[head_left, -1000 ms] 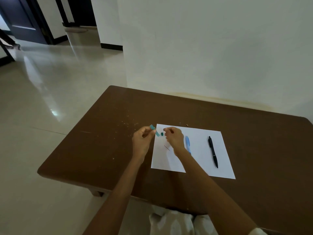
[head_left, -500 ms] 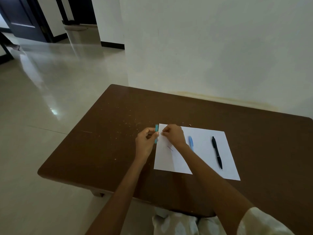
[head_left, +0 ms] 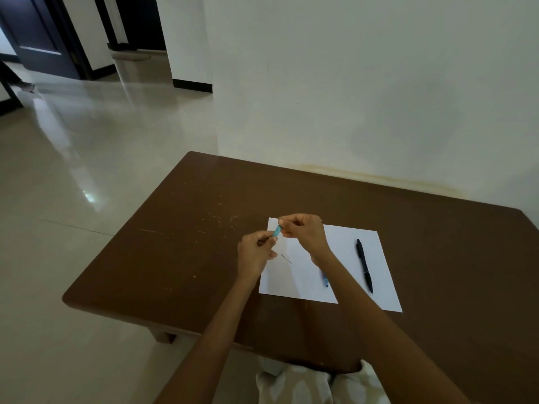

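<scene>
Teal pen piece (head_left: pixel 276 230), black pen (head_left: pixel 364 265)

A white rectangular sheet of paper (head_left: pixel 344 258) is lying on the brown wooden bench (head_left: pixel 204 258), toward its near edge. A slim black pen (head_left: pixel 364 265) is lying on the sheet's right part. A light blue pen (head_left: pixel 324 280) is lying left of it, mostly under the right forearm. A thin dark rod (head_left: pixel 286 258) is resting on the sheet's left part. Over the sheet's far left corner, the left hand (head_left: pixel 255 255) and the right hand (head_left: pixel 303 233) are pinching a small teal plastic tube (head_left: pixel 277 230) between them.
</scene>
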